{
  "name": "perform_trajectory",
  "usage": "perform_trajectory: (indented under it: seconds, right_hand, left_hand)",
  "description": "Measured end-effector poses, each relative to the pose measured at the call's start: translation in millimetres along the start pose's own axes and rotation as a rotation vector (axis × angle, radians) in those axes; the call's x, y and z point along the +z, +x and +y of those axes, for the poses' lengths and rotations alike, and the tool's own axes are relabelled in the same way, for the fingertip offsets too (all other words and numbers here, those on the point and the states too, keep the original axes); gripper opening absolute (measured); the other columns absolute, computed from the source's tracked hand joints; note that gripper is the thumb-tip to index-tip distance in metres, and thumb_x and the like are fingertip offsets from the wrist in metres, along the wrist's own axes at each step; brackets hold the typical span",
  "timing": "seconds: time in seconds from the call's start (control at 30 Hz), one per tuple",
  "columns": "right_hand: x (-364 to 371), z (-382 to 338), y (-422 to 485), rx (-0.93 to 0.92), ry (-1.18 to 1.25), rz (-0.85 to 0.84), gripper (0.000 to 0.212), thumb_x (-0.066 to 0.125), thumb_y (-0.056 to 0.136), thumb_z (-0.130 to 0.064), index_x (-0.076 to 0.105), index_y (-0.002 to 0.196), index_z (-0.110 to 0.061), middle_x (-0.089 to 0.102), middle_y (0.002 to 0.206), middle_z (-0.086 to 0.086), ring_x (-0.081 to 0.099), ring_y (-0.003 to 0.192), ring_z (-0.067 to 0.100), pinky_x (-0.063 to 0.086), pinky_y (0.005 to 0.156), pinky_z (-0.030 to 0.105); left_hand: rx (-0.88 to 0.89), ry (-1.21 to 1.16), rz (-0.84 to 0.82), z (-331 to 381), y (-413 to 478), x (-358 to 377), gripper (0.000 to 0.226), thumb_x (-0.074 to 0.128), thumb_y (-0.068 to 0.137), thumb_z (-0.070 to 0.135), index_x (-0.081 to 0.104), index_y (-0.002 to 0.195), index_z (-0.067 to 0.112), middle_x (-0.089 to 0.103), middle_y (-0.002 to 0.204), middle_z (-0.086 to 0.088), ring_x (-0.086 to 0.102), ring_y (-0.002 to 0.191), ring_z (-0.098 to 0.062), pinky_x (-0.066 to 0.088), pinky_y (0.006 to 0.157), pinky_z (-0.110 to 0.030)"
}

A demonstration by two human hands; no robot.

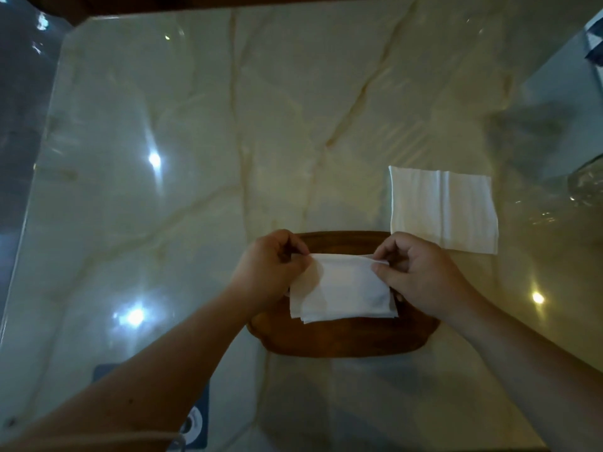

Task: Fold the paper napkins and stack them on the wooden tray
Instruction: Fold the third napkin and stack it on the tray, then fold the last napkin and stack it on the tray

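A dark oval wooden tray (pixel 342 337) rests on the marble table near me. Over it hangs a folded white paper napkin (pixel 342 288), held by its top edge at both ends. My left hand (pixel 270 272) pinches the napkin's upper left corner. My right hand (pixel 414 272) pinches the upper right corner. The napkin's lower edges show several layers and cover the tray's middle. A second white napkin (pixel 443 210) lies flat on the table, behind and to the right of the tray, with a crease down its centre.
The glossy marble table (pixel 195 158) reflects ceiling lights. A clear glass object (pixel 587 184) stands at the far right edge. A blue object with a round white part (pixel 195 419) shows under my left forearm. The table's left edge drops to a dark floor.
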State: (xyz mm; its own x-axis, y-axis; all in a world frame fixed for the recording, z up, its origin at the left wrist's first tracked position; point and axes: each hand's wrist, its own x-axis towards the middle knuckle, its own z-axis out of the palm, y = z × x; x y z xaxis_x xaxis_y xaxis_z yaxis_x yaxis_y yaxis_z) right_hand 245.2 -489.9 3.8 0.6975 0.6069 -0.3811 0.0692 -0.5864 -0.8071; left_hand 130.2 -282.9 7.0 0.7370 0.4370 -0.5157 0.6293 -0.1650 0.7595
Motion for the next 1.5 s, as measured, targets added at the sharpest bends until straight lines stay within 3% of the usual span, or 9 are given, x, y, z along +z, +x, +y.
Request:
perform_trajectory:
  seconds: [0.23, 0.33, 0.47, 0.6, 0.73, 1.0, 1.23, 1.37, 1.5]
  right_hand:
    - [-3, 8, 0, -0.039, -0.149, 0.013, 0.012, 0.067, 0.084, -0.019, 0.060, 0.083, -0.028, 0.065, 0.072, -0.005, 0.061, 0.058, 0.014, 0.047, 0.053, 0.022]
    - [-4, 10, 2, -0.097, -0.253, 0.034, 0.013, 0.068, 0.083, -0.021, 0.058, 0.087, -0.028, 0.061, 0.073, -0.007, 0.056, 0.055, 0.011, 0.040, 0.049, 0.015]
    - [-13, 9, 4, -0.171, -0.350, 0.136, 0.018, 0.070, 0.080, -0.029, 0.059, 0.092, -0.025, 0.051, 0.086, -0.011, 0.048, 0.061, 0.000, 0.038, 0.057, 0.017]
    - [-45, 20, 14, -0.076, -0.352, 0.330, 0.017, 0.070, 0.079, -0.032, 0.060, 0.088, -0.023, 0.055, 0.086, -0.007, 0.053, 0.068, 0.006, 0.045, 0.060, 0.029]
    - [-84, 43, 20, 0.057, -0.348, 0.483, 0.016, 0.070, 0.078, -0.033, 0.061, 0.086, -0.022, 0.062, 0.080, -0.001, 0.059, 0.069, 0.020, 0.043, 0.063, 0.031]
    - [-109, 74, 6, 0.268, -0.346, 0.525, 0.026, 0.072, 0.078, -0.036, 0.062, 0.089, -0.015, 0.065, 0.079, 0.002, 0.059, 0.072, 0.022, 0.041, 0.065, 0.031]
    - [-105, 85, 11, 0.320, -0.383, 0.499, 0.017, 0.072, 0.077, -0.038, 0.060, 0.076, -0.025, 0.070, 0.082, 0.001, 0.064, 0.079, 0.025, 0.052, 0.072, 0.037]
    - [-109, 87, 15, 0.321, -0.398, 0.452, 0.015, 0.068, 0.079, -0.036, 0.058, 0.072, -0.028, 0.064, 0.076, -0.005, 0.061, 0.075, 0.022, 0.048, 0.067, 0.032]
    - [-110, 88, 14, 0.285, -0.366, 0.465, 0.016, 0.068, 0.080, -0.034, 0.059, 0.072, -0.025, 0.058, 0.067, -0.012, 0.059, 0.070, 0.017, 0.043, 0.062, 0.030]
  left_hand:
    - [0.095, 0.272, 0.005, -4, 0, 9, 0.014, 0.065, 0.085, 0.026, 0.057, 0.080, 0.035, 0.064, 0.083, 0.010, 0.065, 0.070, -0.012, 0.060, 0.063, -0.038]
    - [0.137, 0.395, 0.011, -3, 0, 11, 0.006, 0.063, 0.086, 0.029, 0.058, 0.086, 0.032, 0.060, 0.083, 0.013, 0.059, 0.071, -0.005, 0.056, 0.062, -0.027]
    - [0.255, 0.543, 0.092, -3, 1, 11, 0.007, 0.062, 0.085, 0.033, 0.059, 0.087, 0.027, 0.050, 0.088, 0.013, 0.054, 0.070, -0.009, 0.051, 0.057, -0.029]
    - [0.315, 0.575, 0.110, 10, 12, 8, 0.009, 0.062, 0.086, 0.034, 0.057, 0.085, 0.026, 0.051, 0.087, 0.010, 0.053, 0.068, -0.007, 0.049, 0.055, -0.027]
    - [0.374, 0.582, 0.103, 35, 36, 12, 0.007, 0.059, 0.087, 0.035, 0.058, 0.088, 0.028, 0.056, 0.090, 0.010, 0.057, 0.069, -0.009, 0.051, 0.058, -0.029]
    - [0.456, 0.768, -0.013, 86, 103, 46, 0.015, 0.055, 0.089, 0.039, 0.057, 0.098, 0.027, 0.063, 0.098, 0.005, 0.058, 0.077, -0.015, 0.055, 0.073, -0.038]
    - [0.477, 0.901, -0.047, 117, 141, 84, 0.032, 0.052, 0.091, 0.042, 0.055, 0.116, 0.023, 0.065, 0.109, 0.000, 0.062, 0.092, -0.019, 0.056, 0.077, -0.041]
    - [0.544, 1.094, -0.073, 125, 147, 98, 0.042, 0.049, 0.092, 0.043, 0.048, 0.126, 0.019, 0.057, 0.118, -0.002, 0.061, 0.100, -0.024, 0.054, 0.072, -0.040]
    - [0.594, 1.193, -0.061, 127, 148, 102, 0.037, 0.046, 0.094, 0.042, 0.049, 0.119, 0.016, 0.055, 0.106, -0.003, 0.060, 0.091, -0.024, 0.047, 0.063, -0.038]
